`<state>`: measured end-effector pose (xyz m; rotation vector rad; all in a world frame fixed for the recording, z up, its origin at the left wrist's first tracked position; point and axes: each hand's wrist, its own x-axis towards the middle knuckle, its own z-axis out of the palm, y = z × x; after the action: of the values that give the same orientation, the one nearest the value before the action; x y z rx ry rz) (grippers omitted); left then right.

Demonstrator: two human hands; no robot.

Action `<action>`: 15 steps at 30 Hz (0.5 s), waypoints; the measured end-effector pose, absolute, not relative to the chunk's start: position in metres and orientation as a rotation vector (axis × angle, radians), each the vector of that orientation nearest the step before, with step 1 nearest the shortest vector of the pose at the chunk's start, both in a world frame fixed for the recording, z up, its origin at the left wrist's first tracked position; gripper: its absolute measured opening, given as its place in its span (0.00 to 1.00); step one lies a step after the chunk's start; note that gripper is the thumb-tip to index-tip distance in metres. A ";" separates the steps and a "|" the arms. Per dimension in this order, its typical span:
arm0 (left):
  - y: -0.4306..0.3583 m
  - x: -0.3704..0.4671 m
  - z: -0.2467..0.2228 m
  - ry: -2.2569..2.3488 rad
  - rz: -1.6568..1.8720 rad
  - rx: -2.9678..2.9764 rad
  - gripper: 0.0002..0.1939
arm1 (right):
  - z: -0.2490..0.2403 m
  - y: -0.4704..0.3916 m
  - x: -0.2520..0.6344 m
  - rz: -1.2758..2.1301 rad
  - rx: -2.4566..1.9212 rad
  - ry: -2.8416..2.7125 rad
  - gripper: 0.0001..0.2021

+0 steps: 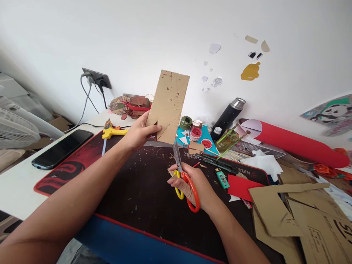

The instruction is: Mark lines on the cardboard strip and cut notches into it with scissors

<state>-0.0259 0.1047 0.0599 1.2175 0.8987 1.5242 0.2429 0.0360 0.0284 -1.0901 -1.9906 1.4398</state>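
Observation:
My left hand (140, 130) grips a rectangular piece of brown cardboard (172, 97) by its lower left side, thumb in front. The piece is held up above the mat, its surface scuffed with small dark torn spots. In my right hand (194, 183) is a pair of scissors (177, 156) with one orange-red and one yellow handle loop. Their blades point upward and reach the lower right corner of the cardboard; whether the tips touch it I cannot tell. Small cardboard scraps lie on the dark desk mat (143, 194) below.
A glue gun (114, 132) and a phone (63, 148) lie at the left. Behind stand paint pots (195, 134), a glass jar with brushes (227, 140) and a black thermos (229, 113). A utility knife (217, 163), red paper (243, 187) and cardboard sheets (275, 216) lie at the right.

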 end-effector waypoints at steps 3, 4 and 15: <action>0.104 -0.026 0.060 0.915 1.505 1.239 0.33 | 0.029 0.036 0.242 1.488 -1.085 -1.924 0.33; 0.104 -0.026 0.060 0.928 1.501 1.245 0.33 | 0.028 0.035 0.242 1.491 -1.097 -1.906 0.32; 0.101 -0.022 0.062 0.958 1.510 1.270 0.34 | 0.024 0.033 0.242 1.395 -1.125 -1.946 0.27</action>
<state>-0.0220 0.1009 0.0617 1.2705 0.9577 1.5104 0.2424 0.0334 0.0235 -1.1251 -1.9461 1.3954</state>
